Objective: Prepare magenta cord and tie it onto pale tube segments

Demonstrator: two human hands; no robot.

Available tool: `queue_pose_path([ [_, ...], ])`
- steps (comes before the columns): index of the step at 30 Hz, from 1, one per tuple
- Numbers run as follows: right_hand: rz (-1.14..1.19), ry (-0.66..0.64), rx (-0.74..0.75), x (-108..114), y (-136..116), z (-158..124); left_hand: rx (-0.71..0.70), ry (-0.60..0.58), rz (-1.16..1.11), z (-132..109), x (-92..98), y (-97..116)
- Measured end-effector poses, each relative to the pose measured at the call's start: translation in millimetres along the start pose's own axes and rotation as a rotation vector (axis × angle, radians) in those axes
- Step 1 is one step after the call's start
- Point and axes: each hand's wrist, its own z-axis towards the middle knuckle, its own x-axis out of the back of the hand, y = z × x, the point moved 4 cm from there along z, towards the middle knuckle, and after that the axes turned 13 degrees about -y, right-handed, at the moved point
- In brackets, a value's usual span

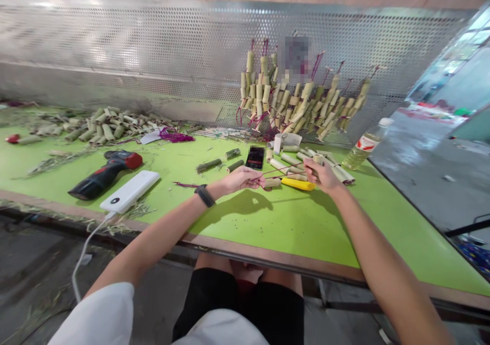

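We hold a thin purple-red string (285,170) stretched between our 2 hands, above the green desk (268,222) near its far edge. Our left hand (242,179) has its fingers closed, pinching 1 end of the string, and a short bamboo tube (272,182) sits just beside its fingertips; the view is too small to say whether the string runs through that tube or only past it. Our right hand (322,175) is closed too, gripping the other end of the string together with what looks like a second bamboo piece.

A yellow tool (298,183) lies on the desk between the hands, under the string. Behind it sit a phone (255,157), loose cut tubes (291,158) and a bottle (365,145) toward the right edge. Bundles of strung bamboo (298,102) lean against the perforated metal screen (133,54) along the far edge. Toward the left edge lie a red and black cordless drill (105,174), a white power bank (130,190) with its cable hanging off the near edge, and a heap of tubes (103,125).

As we judge it, the string is the weak point: pulled too taut, it could slip from either pinch or fray, and a loose tube could slide off the free end. A wide sweep of the right elbow could also knock the bottle over.
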Motion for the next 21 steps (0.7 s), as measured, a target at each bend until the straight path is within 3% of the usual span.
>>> queue_pose_path([
  [7,0.028,0.038,0.022,5.8,3.8,2.2,-0.001,-0.017,0.003,-1.5,-2.2,1.6],
  [15,0.034,0.193,0.007,4.1,4.9,5.4,-0.002,-0.028,0.002,-1.7,-3.3,2.1],
  [21,-0.043,0.204,-0.056,9.4,10.2,7.2,-0.002,-0.019,0.020,-0.8,-1.4,1.5],
])
